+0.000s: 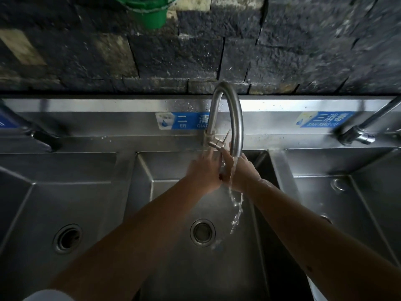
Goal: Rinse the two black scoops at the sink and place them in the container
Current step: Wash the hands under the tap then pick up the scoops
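No black scoop shows clearly anywhere in the head view. My left hand (202, 170) and my right hand (239, 172) are pressed together under the curved steel faucet (235, 118) over the middle sink basin (169, 205). Water (235, 205) runs from the spout over my right hand and down toward the drain (202, 232). My left hand's fingers are stretched out and blurred, reaching up toward the faucet lever (218, 144). A small dark spot sits between the palms; I cannot tell what it is. My right hand's fingers are hidden behind the left hand and the spout.
Steel basins lie to the left (65, 213) and right (347, 192), each with its own tap. Blue labels run along the backsplash. A green bucket (152, 11) hangs on the dark stone wall. A white rim (314, 287) peeks in at bottom right.
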### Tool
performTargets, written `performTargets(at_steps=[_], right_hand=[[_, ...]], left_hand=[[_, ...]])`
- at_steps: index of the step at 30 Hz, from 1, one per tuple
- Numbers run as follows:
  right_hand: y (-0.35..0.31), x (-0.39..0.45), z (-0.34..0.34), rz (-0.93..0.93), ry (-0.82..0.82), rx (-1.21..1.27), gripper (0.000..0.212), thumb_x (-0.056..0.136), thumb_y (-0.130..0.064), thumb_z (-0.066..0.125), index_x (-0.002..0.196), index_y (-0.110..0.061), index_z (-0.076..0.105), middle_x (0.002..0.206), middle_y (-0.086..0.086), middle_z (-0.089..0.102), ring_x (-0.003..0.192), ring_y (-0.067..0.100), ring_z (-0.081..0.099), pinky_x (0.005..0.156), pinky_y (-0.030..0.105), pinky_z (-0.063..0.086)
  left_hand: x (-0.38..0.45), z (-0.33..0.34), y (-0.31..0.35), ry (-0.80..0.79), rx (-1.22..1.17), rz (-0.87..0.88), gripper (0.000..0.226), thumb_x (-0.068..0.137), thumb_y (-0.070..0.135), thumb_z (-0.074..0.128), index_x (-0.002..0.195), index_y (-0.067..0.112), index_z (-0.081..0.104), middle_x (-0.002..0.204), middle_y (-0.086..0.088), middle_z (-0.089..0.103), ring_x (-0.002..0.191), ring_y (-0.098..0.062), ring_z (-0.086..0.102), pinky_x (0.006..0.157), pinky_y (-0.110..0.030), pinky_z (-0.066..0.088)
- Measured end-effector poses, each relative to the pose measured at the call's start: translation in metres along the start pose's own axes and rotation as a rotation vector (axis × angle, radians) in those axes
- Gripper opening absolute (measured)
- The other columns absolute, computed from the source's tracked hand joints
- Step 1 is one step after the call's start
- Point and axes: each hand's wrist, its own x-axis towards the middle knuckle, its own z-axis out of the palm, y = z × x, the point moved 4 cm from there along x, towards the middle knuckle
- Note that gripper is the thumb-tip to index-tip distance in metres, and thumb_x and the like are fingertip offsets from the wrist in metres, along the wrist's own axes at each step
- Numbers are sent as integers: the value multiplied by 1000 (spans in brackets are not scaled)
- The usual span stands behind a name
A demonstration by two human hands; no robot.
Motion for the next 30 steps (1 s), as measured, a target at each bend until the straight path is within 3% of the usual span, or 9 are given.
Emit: performTargets(at_steps=[2,7,16,23,26,30], right_hand=[[-4,-24,0,-21,-12,-34,82,84,-34,63,153,-27,20,164,3,15,150,26,11,117,53,28],[-4,-82,4,-9,-40,-64,97,83,-37,66,155,-29,2,165,2,-5,151,26,1,119,52,20],[7,-183,13,-52,-117,-134,94,80,-58,61,153,-33,8,166,2,0,151,28,4,115,55,22],[35,-244,27,-71,-193,-231,106,69,-89,34,153,-34,2,165,4,-9,151,30,-6,117,57,11],[51,-265,32,-105,-197,-277,112,64,-94,26,154,-34,-1,165,5,-12,150,31,-9,117,58,7],[68,-287,38,-100,-187,-278,113,63,-94,28,153,-32,-1,165,5,-11,150,31,-9,117,59,6]], left_hand=[[-21,2,6,-38,7,21,80,84,27,64,151,22,21,162,-15,14,146,-37,21,110,-52,35],[-76,-1,17,-22,19,56,82,86,27,59,153,21,11,163,-18,8,148,-39,13,113,-54,28],[-161,9,39,-23,3,-86,87,83,68,40,152,28,7,165,-12,1,150,-36,4,116,-56,17],[-220,37,70,-83,106,-162,96,69,83,24,150,36,-1,164,-9,-11,150,-35,-5,116,-59,11],[-241,46,87,-65,112,-188,95,68,84,24,149,38,0,164,-8,-9,150,-35,-4,117,-60,12],[-258,53,103,-37,95,-222,97,67,86,28,147,39,-1,164,-9,-7,150,-35,-3,117,-60,13]])
